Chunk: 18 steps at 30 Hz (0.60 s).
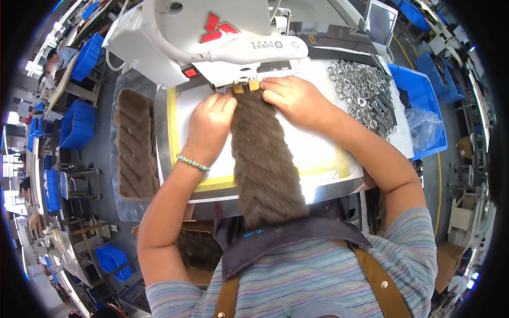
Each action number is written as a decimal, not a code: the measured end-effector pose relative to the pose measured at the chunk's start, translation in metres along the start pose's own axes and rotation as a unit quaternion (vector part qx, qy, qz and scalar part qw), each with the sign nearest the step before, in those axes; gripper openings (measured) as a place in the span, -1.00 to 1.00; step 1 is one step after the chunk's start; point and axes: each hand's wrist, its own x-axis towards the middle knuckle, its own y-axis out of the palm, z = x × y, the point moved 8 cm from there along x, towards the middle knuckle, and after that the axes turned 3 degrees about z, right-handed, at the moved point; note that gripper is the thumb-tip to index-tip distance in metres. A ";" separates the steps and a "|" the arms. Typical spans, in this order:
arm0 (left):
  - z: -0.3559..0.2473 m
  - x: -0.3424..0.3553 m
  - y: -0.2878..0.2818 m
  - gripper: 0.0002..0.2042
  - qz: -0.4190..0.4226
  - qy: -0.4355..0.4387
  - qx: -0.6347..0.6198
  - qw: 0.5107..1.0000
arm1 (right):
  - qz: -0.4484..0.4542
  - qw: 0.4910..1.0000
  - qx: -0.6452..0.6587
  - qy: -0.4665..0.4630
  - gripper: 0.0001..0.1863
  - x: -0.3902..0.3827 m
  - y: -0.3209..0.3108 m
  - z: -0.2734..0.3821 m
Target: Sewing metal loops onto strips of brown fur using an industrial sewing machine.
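Note:
A long strip of brown fur (265, 153) runs from under the head of a white sewing machine (233, 26) down over the table edge toward my apron (286, 244). Its far end lies at the machine's yellowish foot pieces (253, 85). On the strip's left edge, just short of the foot, my left hand (211, 123) is closed, its fingertips at the fur. My right hand (297, 100) grips the far right corner, thumb and fingers bent together close beside the foot. The needle and the exact finger contact are too small to make out.
More brown fur strips (135, 146) lie on a side surface at left. Many metal rings and dark clips (366, 95) are heaped right of the machine. Beyond them stands a blue bin (419, 90) with a plastic bag (424, 130). Below the table, a cardboard box (204, 228) holds dark fur.

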 end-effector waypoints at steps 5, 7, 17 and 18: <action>-0.001 -0.001 -0.006 -0.83 -0.028 0.031 0.023 0.999 | -0.020 1.000 -0.008 -0.015 -0.83 0.000 -0.005 0.004; 0.003 -0.003 -0.006 -0.86 -0.020 0.022 0.007 1.000 | -0.033 0.999 0.023 0.019 -0.89 0.000 -0.010 0.000; 0.010 -0.003 -0.009 -0.84 -0.013 -0.009 -0.034 0.999 | -0.032 0.994 0.069 0.079 -0.83 -0.003 -0.012 -0.011; 0.009 -0.003 -0.009 -0.83 -0.004 -0.011 -0.026 1.000 | -0.049 0.993 0.077 0.072 -0.84 -0.003 -0.013 -0.010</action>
